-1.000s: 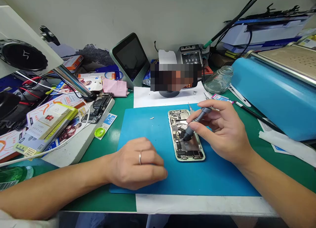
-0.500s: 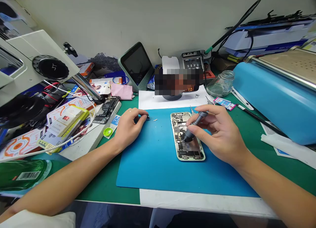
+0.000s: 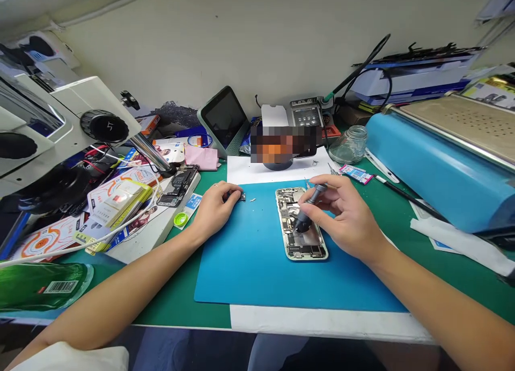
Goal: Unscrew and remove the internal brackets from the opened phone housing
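Observation:
An opened phone [image 3: 300,226] with its inner boards bare lies on a blue mat [image 3: 257,264]. My right hand [image 3: 346,218] is closed round a grey screwdriver [image 3: 308,205], whose tip rests on the phone's middle. My left hand [image 3: 215,210] reaches to the mat's far left corner, fingers pinched on a small dark part [image 3: 242,197]. A tiny pale screw [image 3: 252,200] lies just right of that part.
A microscope [image 3: 60,124] overhangs the left side above boxes, leaflets and another opened phone [image 3: 177,180]. A green bottle [image 3: 40,285] lies at the near left. Behind the mat stand a small screen [image 3: 223,119], a glass jar [image 3: 350,146] and a blue machine [image 3: 438,162].
My left hand left the mat's near middle and went to the far left corner, where it pinches a small dark part. The right hand stays on the phone with the screwdriver. The view rose.

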Tool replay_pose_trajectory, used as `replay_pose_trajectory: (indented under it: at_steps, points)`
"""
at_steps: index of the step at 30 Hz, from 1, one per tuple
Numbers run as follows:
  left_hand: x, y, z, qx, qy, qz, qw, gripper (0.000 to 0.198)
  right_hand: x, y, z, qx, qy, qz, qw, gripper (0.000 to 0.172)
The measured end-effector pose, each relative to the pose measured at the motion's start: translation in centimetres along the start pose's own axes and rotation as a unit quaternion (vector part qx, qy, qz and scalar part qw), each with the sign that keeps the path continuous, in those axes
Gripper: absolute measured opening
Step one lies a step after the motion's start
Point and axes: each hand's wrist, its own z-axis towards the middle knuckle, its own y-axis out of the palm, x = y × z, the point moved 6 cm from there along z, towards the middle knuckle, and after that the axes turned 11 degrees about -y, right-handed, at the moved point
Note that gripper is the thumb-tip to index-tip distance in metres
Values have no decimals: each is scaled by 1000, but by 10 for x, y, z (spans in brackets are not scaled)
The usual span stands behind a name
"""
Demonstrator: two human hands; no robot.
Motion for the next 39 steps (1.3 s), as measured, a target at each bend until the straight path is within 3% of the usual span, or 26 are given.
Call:
replay_pose_trajectory:
  at_steps: [31, 39]
  points:
    - [5, 0, 0, -21, 5, 29, 999, 26, 3, -2, -1, 8, 5, -18, 1000, 35]
    - [7, 0, -1, -9, 33, 29, 999, 25, 4, -2, -1, 14, 7, -23, 1000, 35]
